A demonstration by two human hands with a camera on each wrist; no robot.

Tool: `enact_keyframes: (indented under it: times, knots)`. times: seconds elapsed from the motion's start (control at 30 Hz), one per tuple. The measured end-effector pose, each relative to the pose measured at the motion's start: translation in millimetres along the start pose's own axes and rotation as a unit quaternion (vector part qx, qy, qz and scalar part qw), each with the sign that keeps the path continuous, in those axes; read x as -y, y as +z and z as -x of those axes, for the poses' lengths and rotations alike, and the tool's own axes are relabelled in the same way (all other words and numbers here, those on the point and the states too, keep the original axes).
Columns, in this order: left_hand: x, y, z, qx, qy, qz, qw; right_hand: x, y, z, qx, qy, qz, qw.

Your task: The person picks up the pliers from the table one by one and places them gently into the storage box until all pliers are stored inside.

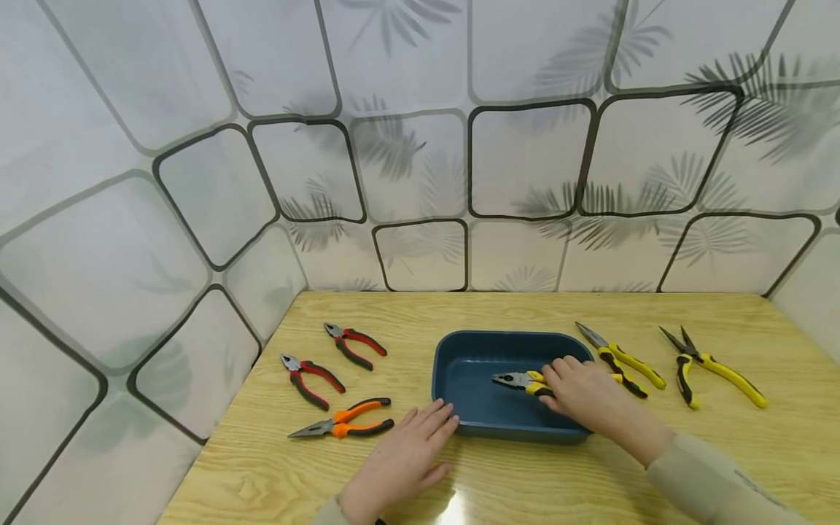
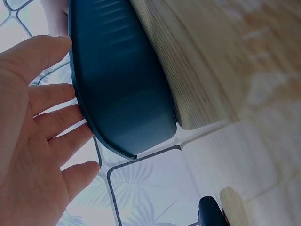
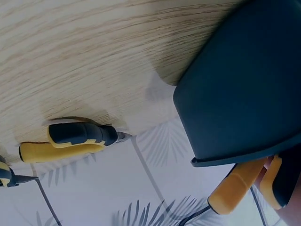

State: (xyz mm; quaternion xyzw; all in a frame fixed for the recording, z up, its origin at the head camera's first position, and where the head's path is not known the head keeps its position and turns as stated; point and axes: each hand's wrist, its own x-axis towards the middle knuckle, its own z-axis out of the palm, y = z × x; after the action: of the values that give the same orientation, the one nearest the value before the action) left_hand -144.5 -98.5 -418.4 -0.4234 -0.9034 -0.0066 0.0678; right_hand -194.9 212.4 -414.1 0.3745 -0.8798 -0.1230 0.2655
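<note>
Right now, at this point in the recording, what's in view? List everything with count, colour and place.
Table: 1, light wood-grain, under everything
Backdrop: pale, dark outlines and leaf prints, behind and beside the table
Tray: 1, dark blue, on the table
Held pliers: 1, yellow and black, over the tray
Loose yellow pliers: 2, yellow and black, right of the tray
Red pliers: 2, red and black, left of the tray
Orange pliers: 1, orange and black, left of the tray
Sleeves: 2, pale, at the wrists
Left hand: 1, bare, at the tray's near left corner
Right hand: 1, bare, gripping the held pliers

Room round blue tray (image 1: 467, 379): 6 o'clock, 10 o'clock. Blocked: 8 by left hand (image 1: 408, 453), 3 by right hand (image 1: 582, 394) and yellow-black long-nose pliers (image 1: 610, 351).
</note>
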Motion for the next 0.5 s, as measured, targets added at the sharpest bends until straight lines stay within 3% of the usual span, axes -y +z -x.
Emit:
enact_keyframes:
  times: [0.23,0.5]
  knots:
    - [-0.1,-0.7,-0.2,-0.006,0.006,-0.002,1.0000,4.1,3.7,-6.6,0.038,-0.007,-0.008,0.999]
    - [0.0,-1.5,0.1,-0.005,0.005,0.002,1.0000,9.4,10.2,-15.2,0.032,-0.027,0.008,0.999]
